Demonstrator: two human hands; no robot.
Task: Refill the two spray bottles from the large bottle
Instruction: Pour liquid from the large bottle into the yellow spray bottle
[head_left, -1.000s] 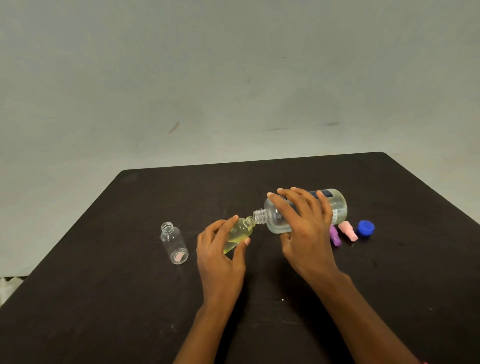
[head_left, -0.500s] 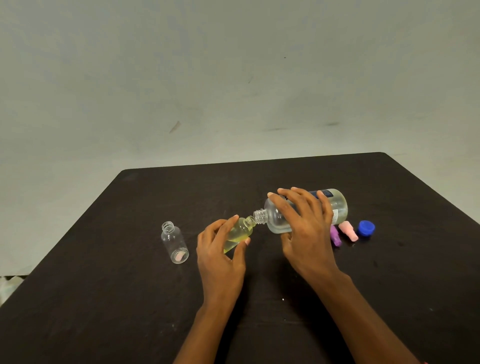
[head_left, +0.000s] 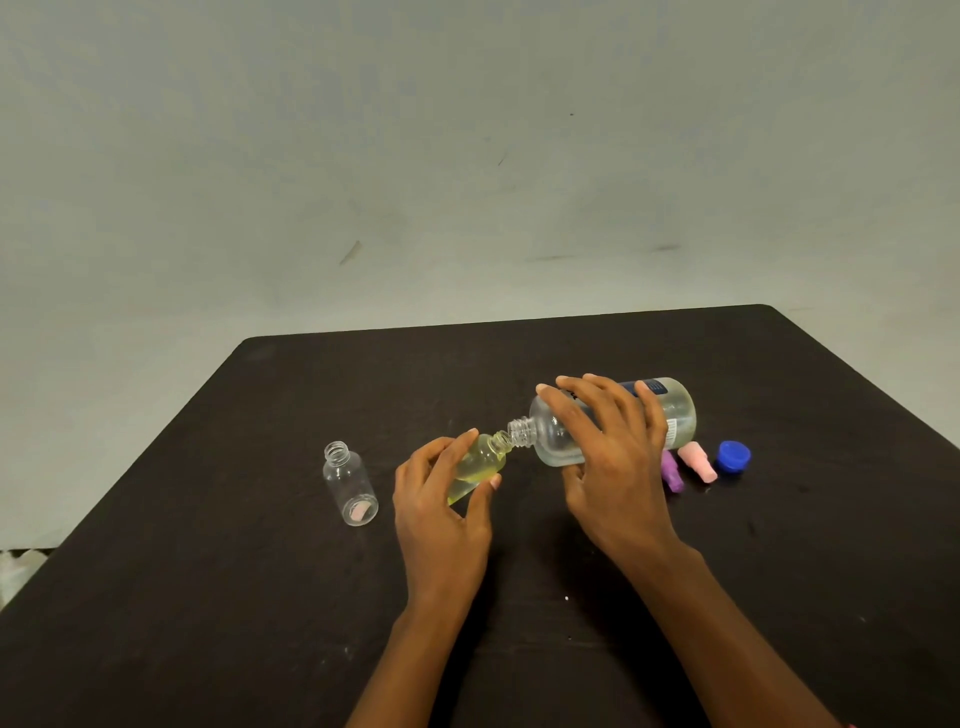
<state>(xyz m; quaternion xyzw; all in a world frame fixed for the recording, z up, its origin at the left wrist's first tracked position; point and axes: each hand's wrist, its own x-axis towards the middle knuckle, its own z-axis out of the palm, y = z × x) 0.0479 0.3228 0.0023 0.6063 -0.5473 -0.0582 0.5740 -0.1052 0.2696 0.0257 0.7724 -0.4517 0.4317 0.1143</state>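
Observation:
My right hand (head_left: 608, 457) grips the large clear bottle (head_left: 680, 410), tipped on its side with its open threaded neck pointing left. My left hand (head_left: 441, 499) holds a small spray bottle (head_left: 480, 460), tilted, between thumb and fingers. Its open mouth meets the large bottle's neck, and yellowish liquid fills much of it. A second small spray bottle (head_left: 349, 483) stands open and empty to the left, apart from both hands.
A purple spray cap (head_left: 674, 477), a pink spray cap (head_left: 698, 462) and a blue screw cap (head_left: 732, 456) lie to the right of the large bottle on the dark table (head_left: 208, 597). The table's far edge runs just behind the bottles.
Both hands and both bottles stay almost still, mouth to mouth. No other visible difference.

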